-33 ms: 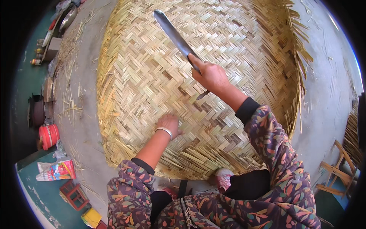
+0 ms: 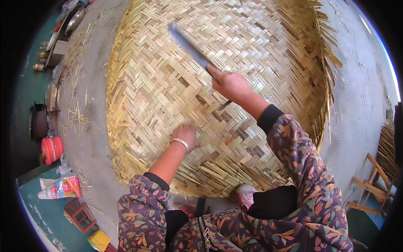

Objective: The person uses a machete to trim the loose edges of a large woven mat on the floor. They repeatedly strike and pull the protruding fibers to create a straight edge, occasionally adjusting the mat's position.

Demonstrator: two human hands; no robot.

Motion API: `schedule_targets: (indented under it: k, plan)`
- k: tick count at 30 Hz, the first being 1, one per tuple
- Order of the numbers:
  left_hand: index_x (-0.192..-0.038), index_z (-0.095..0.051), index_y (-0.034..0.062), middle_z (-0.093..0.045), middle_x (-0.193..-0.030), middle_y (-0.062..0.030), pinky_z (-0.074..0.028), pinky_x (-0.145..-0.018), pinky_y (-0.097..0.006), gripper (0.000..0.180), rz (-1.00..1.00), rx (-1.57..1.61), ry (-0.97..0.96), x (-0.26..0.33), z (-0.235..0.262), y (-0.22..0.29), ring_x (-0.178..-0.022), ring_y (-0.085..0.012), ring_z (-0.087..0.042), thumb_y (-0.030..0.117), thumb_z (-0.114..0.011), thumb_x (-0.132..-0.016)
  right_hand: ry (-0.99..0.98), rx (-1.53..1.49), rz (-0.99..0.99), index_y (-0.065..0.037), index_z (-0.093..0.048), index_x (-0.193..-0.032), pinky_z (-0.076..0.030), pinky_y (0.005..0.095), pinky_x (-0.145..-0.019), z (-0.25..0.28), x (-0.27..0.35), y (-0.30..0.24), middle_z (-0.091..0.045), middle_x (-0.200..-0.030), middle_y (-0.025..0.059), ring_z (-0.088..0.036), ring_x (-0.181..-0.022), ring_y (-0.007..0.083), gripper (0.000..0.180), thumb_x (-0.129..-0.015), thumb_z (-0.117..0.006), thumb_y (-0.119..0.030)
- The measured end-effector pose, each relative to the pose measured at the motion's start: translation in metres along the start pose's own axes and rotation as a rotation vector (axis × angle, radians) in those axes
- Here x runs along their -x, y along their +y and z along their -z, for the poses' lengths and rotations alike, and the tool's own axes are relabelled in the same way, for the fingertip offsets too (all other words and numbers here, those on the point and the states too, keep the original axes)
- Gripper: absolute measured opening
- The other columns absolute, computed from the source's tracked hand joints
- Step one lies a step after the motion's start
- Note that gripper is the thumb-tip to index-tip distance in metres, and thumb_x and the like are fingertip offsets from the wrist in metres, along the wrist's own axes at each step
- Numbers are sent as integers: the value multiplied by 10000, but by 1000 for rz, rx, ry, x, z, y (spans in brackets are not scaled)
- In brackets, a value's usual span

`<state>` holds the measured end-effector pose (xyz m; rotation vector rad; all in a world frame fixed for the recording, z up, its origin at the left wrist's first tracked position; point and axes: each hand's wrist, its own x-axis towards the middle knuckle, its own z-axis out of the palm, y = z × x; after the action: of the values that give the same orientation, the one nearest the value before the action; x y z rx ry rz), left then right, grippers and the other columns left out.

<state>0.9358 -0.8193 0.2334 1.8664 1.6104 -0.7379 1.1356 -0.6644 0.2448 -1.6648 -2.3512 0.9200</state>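
Observation:
A large woven mat (image 2: 155,101) of split, straw-coloured strips lies before me, its edges curling up. My right hand (image 2: 233,85) is closed around a long knife (image 2: 191,46), held over the middle of the mat. The knife's flat metal blade points to the far left, blurred by motion, and a dark pointed end sticks out below my fist. My left hand (image 2: 184,136), with a pale bangle at the wrist, lies flat on the near part of the mat, fingers stretched out. Loose strip ends (image 2: 218,172) run along the near edge.
Floor (image 2: 94,84) with scattered straw bits borders the mat. Along the left stand a red bucket (image 2: 52,150), a colourful plastic bag (image 2: 63,187), a small red-brown stool (image 2: 79,215) and a yellow box (image 2: 99,240). A wooden frame (image 2: 369,189) and bundled sticks (image 2: 387,147) are at right.
The knife and my right hand have shifted slightly; the blade tip is lower in the picture and now blurred. My left hand stays in place on the mat.

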Motion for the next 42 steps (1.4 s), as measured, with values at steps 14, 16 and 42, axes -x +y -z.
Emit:
schedule_targets:
  k: [14, 16, 42]
  plan:
    - [-933, -600, 32, -640, -932, -155, -492, -782, -403, 345, -82, 108, 224, 177, -6, -70, -840, -313, -603, 348, -710, -849, -45, 237, -31, -306, -466, -1432, -531, 419, -770, 49, 186, -39, -703, -937, 138, -679, -910, 313, 595, -845, -550, -271]
    - [-915, -622, 38, -643, -895, -151, -494, -766, -401, 351, 103, 244, 306, 223, -11, -100, -836, -313, -624, 378, -696, -867, -74, 192, -29, -315, -491, -1414, -533, 425, -760, 49, 215, -40, -702, -924, 126, -677, -902, 318, 584, -835, -559, -281]
    - [-1284, -567, 68, -674, -1022, -38, -549, -705, -320, 409, 427, 1748, 523, 447, -395, -423, -781, -126, -656, 244, -665, -929, -723, -211, 13, -176, -470, -1451, -468, 257, -635, -163, 412, -420, -610, -817, 10, -502, -680, 69, 560, -923, -654, -178]
